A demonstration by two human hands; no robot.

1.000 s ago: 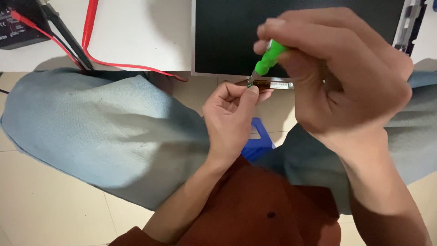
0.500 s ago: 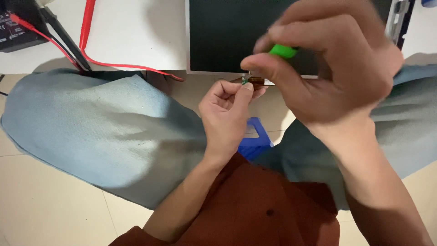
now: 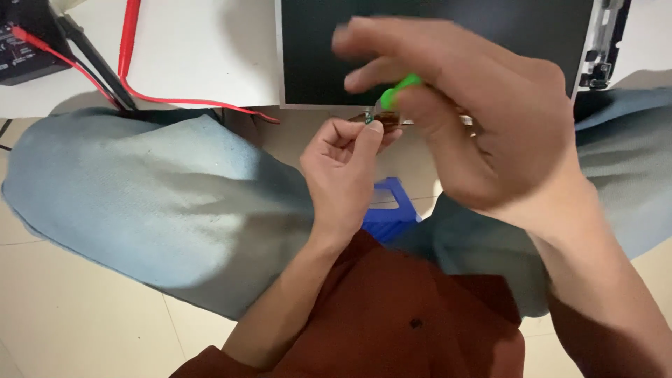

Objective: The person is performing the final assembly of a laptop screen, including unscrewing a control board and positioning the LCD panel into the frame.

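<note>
Over the lap, above a blue stool (image 3: 389, 210), a small brown part (image 3: 374, 119) sits pinched in the left hand (image 3: 343, 175).
Right hand (image 3: 483, 133), blurred, grips a green-handled screwdriver (image 3: 395, 91) tip-down on it; a slip could jab fingers or drop the part, short of the white surface (image 3: 203, 56) and dark panel (image 3: 434, 35).

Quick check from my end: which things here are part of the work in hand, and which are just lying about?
In use:
- left hand
- small brown part
- right hand
- green-handled screwdriver

Lying about:
- dark screen panel
- red lead
- black meter
- blue stool
</note>
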